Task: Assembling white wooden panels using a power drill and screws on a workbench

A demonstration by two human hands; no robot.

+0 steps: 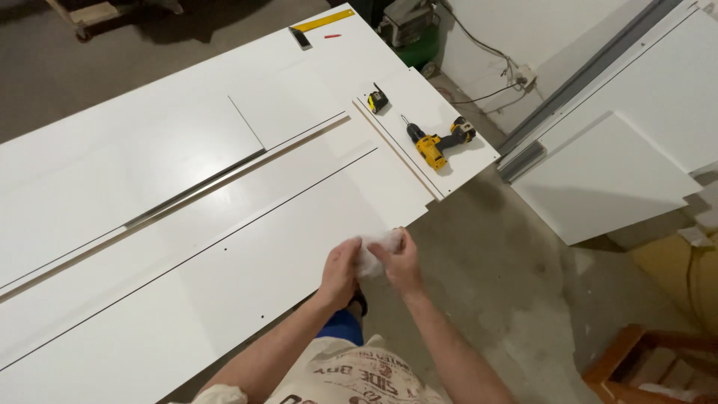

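Both of my hands meet just off the near edge of a long white panel [247, 247]. My left hand [340, 271] and my right hand [402, 262] each grip a small crumpled white cloth [372, 252] between them. The cloth is bunched up and partly hidden by my fingers. Further back, a yellow and black cordless drill [437, 144] lies on a smaller white board [419, 97], with a yellow tape measure [378, 99] beside it.
Several white panels [112, 164] lie side by side across the work surface. A yellow square [318, 24] and a red pencil [332, 35] lie at the far end. More white boards [606, 176] lean at right. A green compressor [415, 34] and a wooden stool [647, 363] stand on the concrete floor.
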